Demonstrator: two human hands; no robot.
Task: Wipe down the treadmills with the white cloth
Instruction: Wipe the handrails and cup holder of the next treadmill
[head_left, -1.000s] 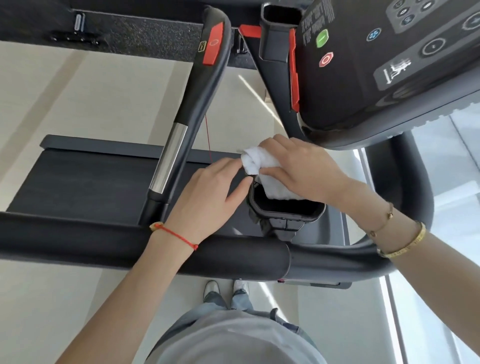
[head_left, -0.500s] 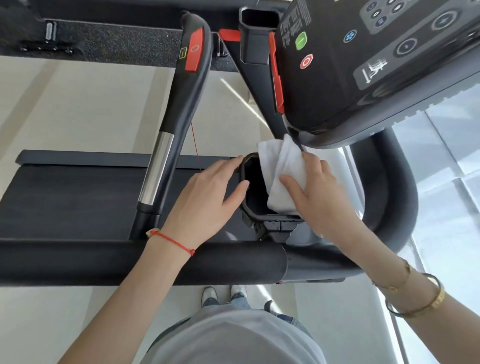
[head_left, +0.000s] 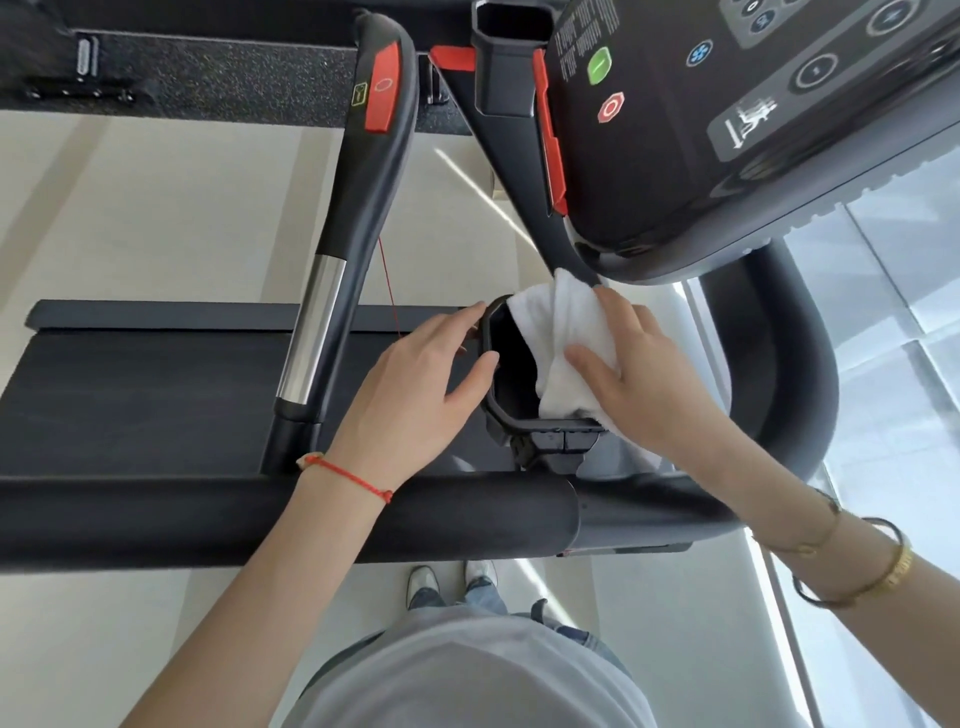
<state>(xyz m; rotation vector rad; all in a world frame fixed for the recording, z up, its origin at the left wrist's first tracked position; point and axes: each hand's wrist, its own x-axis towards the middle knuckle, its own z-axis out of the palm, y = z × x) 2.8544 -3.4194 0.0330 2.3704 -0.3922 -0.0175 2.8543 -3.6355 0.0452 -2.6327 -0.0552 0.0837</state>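
Observation:
The white cloth (head_left: 561, 338) is draped over the right side of a black cup holder (head_left: 500, 415) below the treadmill console (head_left: 727, 130). My right hand (head_left: 654, 379) lies on the cloth with thumb and index finger spread and presses it against the holder's right wall and rim. My left hand (head_left: 410, 395) grips the holder's left wall, thumb on the rim and fingers on the outside. The inside of the holder is dark.
A black handrail (head_left: 363, 208) with a red button and a metal sensor strip runs up the left. A thick padded crossbar (head_left: 208, 519) passes under both forearms. The treadmill belt (head_left: 130, 395) lies at the left. Another holder (head_left: 506, 62) sits at the top. Window glass (head_left: 883, 322) is to the right.
My right hand carried the cloth from the holder's far left rim across to its right side and flattened onto it. My left hand stayed on the holder's left wall.

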